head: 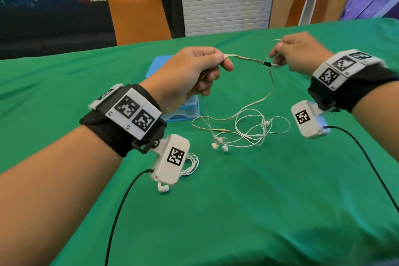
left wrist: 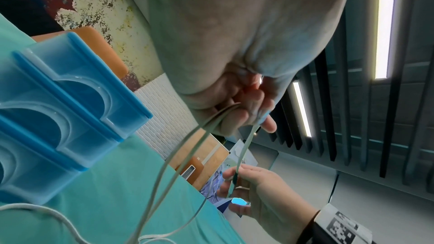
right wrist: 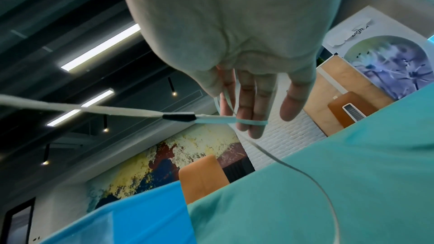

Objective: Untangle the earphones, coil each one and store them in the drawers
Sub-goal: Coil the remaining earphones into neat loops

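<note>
Between both hands' fingers [head: 218,56], the beige earphone cable [head: 244,59] stretches taut.

Green tablecloth [head: 259,211], blue drawers [left wrist: 70,110], white earphones [head: 248,134], orange chair [head: 138,17]

Right hand [right wrist: 225,31], cable [right wrist: 112,111] looped round fingers [right wrist: 256,116]

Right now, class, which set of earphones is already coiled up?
The white earphones nearest the person, lying bundled beside the left wrist camera. The other cords sprawl loose mid-table, one stretched between both hands.
</note>
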The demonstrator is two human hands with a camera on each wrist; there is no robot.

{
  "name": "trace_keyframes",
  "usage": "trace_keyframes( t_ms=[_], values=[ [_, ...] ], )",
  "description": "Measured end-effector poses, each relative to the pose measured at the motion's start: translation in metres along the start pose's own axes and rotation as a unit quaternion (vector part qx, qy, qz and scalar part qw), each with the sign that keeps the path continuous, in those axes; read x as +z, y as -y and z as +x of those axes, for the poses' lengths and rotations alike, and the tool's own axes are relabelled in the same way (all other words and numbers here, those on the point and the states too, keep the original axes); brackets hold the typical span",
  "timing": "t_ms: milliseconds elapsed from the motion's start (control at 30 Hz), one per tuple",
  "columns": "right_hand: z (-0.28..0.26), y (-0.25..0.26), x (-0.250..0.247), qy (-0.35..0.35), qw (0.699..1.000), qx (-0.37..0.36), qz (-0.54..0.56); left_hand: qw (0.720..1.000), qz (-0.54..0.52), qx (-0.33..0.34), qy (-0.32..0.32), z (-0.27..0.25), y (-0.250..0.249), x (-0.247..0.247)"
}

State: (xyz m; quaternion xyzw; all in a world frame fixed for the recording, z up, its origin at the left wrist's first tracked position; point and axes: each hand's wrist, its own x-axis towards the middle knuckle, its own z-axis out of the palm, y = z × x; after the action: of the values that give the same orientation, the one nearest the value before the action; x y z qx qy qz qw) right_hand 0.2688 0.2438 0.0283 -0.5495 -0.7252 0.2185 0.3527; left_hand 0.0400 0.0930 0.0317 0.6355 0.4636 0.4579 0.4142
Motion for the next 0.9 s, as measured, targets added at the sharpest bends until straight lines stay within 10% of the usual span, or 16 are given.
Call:
trace_keyframes(
  t_ms=[200,367,467,600,900],
  values=[
    [-0.031,0.007,0.025,0.159,0.979,0.024,-0.127,0.999,-0.033,0.028,0.002,-0.002,-0.001,-0.002],
    [-0.045,0.041,0.013,0.001,0.994,-0.109,-0.026,0.998,0.030,0.045,-0.025,0.000,-0.005,-0.004],
    [-0.055,0.065,0.011,0.161,0.948,-0.150,0.229,0.997,0.031,0.064,-0.026,0.002,-0.006,-0.003],
    [-0.062,0.077,0.015,0.309,0.901,-0.169,0.253,0.994,0.010,0.097,-0.051,0.002,-0.005,-0.003],
    [-0.049,0.073,-0.011,0.035,0.949,-0.270,0.160,0.998,0.051,0.019,0.008,-0.006,0.004,-0.003]
  ],
)
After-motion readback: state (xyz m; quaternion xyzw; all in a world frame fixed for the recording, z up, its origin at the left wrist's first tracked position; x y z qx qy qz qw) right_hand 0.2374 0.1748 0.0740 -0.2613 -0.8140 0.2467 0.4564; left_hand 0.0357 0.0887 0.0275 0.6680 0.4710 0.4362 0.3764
